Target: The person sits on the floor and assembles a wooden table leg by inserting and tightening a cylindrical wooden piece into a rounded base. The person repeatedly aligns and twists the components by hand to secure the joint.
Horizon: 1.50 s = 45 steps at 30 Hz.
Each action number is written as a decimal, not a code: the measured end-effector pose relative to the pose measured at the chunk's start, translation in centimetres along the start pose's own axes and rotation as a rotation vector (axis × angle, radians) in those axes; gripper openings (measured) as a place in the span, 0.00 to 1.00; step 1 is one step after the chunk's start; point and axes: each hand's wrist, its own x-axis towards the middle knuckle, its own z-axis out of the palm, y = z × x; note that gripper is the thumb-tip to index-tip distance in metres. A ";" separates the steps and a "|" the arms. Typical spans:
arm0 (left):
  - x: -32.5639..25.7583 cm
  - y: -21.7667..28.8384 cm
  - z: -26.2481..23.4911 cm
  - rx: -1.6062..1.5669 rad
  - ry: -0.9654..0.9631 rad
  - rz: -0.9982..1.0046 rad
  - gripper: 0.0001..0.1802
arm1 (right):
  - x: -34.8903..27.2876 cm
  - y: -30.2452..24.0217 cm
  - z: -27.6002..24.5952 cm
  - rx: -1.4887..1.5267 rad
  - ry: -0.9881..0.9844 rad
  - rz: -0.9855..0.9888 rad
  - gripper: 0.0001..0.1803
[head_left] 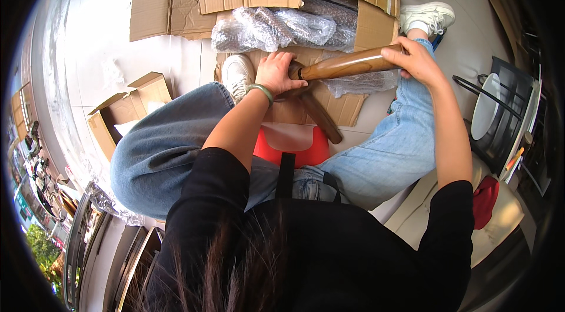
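Observation:
I sit on a red stool [292, 148] with my knees apart, in blue jeans. My right hand [419, 60] grips the thick end of a tapered brown wooden leg [347, 65] held nearly level over my lap. My left hand [275, 73], with a green bracelet on the wrist, closes around the leg's narrow end. A second, darker wooden leg [321, 118] lies on the cardboard below, between my feet.
Flattened cardboard [170, 0] and bubble wrap [276, 28] cover the floor ahead. A small open carton [126, 110] stands at my left knee. A black wire rack with a white plate [500, 112] and a cushioned seat [506, 212] are on my right.

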 end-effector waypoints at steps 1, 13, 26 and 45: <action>0.0 0.0 0.0 -0.006 0.007 0.007 0.44 | 0.0 0.4 0.2 -0.046 0.018 -0.148 0.24; 0.1 0.0 0.2 0.021 -0.004 -0.011 0.44 | 1.3 -1.3 -0.1 0.228 -0.028 0.281 0.28; 0.1 1.7 0.4 0.052 0.045 0.139 0.43 | 0.9 0.6 1.3 0.014 0.045 -0.063 0.26; 7.2 9.3 -1.7 -0.815 -0.449 0.281 0.30 | 1.8 -2.8 2.9 -1.178 -0.110 -0.405 0.21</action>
